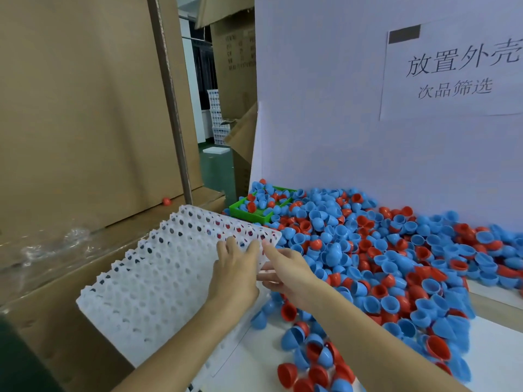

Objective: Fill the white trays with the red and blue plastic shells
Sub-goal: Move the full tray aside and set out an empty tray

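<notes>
Tray stack tilted at the table edge, slip risk.
I see both hands on the white tray: left hand lies flat on top, fingers straight; right hand grips the tray's right rim, thumb on top. Tray is raised at the far end, over a cardboard box; shells already seated show through its holes. If the grip slips, I'd expect those to spill. Loose red and blue shells crowd the rim and could get knocked off.
</notes>
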Tool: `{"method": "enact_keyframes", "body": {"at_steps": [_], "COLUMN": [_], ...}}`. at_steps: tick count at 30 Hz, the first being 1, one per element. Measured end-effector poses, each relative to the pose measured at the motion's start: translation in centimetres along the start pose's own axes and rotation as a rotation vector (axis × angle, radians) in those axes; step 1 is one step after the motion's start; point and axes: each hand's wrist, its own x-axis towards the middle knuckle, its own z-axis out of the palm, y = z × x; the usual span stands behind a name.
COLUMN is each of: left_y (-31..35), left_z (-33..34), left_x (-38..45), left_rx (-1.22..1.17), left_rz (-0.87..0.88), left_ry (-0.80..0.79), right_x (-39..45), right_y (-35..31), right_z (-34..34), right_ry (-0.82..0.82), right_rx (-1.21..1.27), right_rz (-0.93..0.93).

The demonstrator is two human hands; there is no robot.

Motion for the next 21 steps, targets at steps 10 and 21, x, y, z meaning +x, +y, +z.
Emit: {"method": "enact_keyframes", "body": {"at_steps": [10,21], "left_y": [3.2,7.8], "left_z": [-0.5,-1.1], "left_x": [-2.3,-3.2], "left_rx": [0.106,-0.235], "left_rz": [0.181,0.286], "left_ry": [0.239,0.041], "right_x": [-1.5,-6.7], "right_y": [-0.8,-1.3], "right_z": [-2.9,-17.2], "right_ry": [0.066,0.234], "right_rx": [0.358,0.583], "right_rz": [-0.062,-0.255]}}
